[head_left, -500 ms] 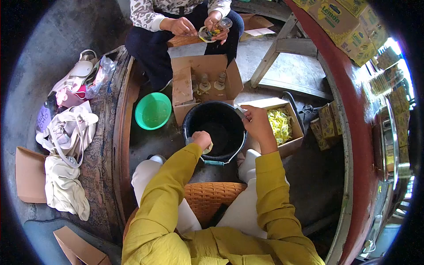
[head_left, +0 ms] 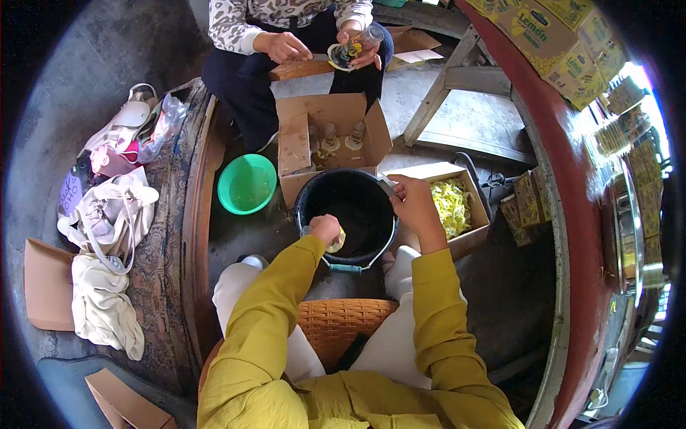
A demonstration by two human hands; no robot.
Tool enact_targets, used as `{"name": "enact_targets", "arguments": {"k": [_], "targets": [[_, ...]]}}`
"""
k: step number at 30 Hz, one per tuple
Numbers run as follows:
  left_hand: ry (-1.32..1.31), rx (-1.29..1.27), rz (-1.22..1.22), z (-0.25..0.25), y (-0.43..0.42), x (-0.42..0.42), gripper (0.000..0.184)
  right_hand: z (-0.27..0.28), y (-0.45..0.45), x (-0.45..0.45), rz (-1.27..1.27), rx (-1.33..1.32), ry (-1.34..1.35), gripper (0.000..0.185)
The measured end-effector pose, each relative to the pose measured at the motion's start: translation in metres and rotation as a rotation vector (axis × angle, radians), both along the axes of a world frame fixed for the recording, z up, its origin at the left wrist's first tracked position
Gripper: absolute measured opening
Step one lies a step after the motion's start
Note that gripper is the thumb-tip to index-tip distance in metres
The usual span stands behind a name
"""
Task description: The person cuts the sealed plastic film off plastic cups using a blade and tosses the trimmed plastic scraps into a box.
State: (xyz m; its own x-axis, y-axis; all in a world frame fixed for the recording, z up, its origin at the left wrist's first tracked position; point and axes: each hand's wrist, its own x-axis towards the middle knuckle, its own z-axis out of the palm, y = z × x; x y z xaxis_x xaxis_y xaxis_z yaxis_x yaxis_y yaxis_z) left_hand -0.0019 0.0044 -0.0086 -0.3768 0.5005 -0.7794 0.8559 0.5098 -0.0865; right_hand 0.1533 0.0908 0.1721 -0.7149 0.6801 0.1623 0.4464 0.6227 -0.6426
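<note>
Far left, pale bags [head_left: 107, 222] are seen on a patterned bench [head_left: 168, 193]. To their right, a green basin [head_left: 230, 171] is set on the floor [head_left: 250, 232], beside an open carton [head_left: 291, 118] in which a few clear glass pieces [head_left: 355, 134] are stood upright on pale round bases.

Centre: a dark bucket [head_left: 304, 196] is placed between the wearer's knees, its handle [head_left: 346, 269] lowered to the near side. A small pale-and-yellow item [head_left: 336, 242] is held in the closed left hand [head_left: 325, 229], over the bucket's left side; its full shape is hidden by the fingers. At the right rim, a thin greyish piece [head_left: 386, 187] is pinched in the right hand [head_left: 413, 204] — grip narrow, material not determinable.

Above, a clear vessel [head_left: 371, 36] with dark and yellow matter near its base is held by a co-worker [head_left: 275, 18]. Right of the bucket, an open box [head_left: 468, 239] is filled with yellow-and-white pieces [head_left: 450, 205].

Progress, as judged: work is partway. Several glass pieces are already housed in the carton, whereas one item remains in hand — its handling unfinished. The bucket's contents cannot be made out, so no final count is recorded.
</note>
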Motion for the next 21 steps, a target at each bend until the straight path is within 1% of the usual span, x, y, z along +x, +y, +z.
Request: {"name": "enact_targets", "arguments": {"k": [2,5,6,8,12,13,14,16,17,18,20,21], "targets": [[0.021,0.075,-0.057,-0.005,-0.001,0.000,0.046,0.001,0.000,0.000,-0.004,-0.020,0.003,0.036],[0.005,0.189,0.029,0.016,-0.008,0.005,0.044,0.000,0.002,0.000,0.022,0.019,-0.004,0.035],[0.041,0.266,0.057,0.012,-0.007,0.004,0.044,0.001,0.001,0.000,0.017,0.006,0.003,0.035],[0.016,0.056,-0.071,0.005,-0.005,0.003,0.056,0.003,0.000,0.001,0.003,-0.018,0.016,0.035],[-0.024,0.130,-0.163,0.006,-0.018,0.002,0.057,0.001,0.001,0.002,-0.017,-0.022,0.062,0.035],[-0.066,0.072,-0.112,0.008,-0.010,-0.001,0.037,-0.005,0.006,0.001,-0.025,-0.006,0.075,0.035],[-0.117,0.258,-0.077,0.008,-0.012,-0.004,0.036,-0.010,0.008,0.001,-0.032,0.000,0.085,0.036],[-0.209,0.637,-0.001,0.016,-0.017,-0.016,0.039,-0.001,0.006,-0.004,-0.078,-0.113,0.221,0.038],[-0.278,0.705,0.108,0.021,-0.011,-0.024,0.044,0.003,0.003,-0.004,-0.102,-0.172,0.287,0.040],[-0.344,0.777,0.217,0.040,-0.004,-0.032,0.050,0.003,0.005,-0.006,-0.108,-0.200,0.349,0.041],[-0.586,0.843,0.441,0.109,-0.014,-0.035,0.057,0.001,0.008,-0.007,-0.122,-0.259,0.474,0.045],[-0.667,0.799,0.509,0.118,-0.015,-0.043,0.056,0.007,0.006,-0.007,-0.100,-0.350,0.519,0.050]]}}
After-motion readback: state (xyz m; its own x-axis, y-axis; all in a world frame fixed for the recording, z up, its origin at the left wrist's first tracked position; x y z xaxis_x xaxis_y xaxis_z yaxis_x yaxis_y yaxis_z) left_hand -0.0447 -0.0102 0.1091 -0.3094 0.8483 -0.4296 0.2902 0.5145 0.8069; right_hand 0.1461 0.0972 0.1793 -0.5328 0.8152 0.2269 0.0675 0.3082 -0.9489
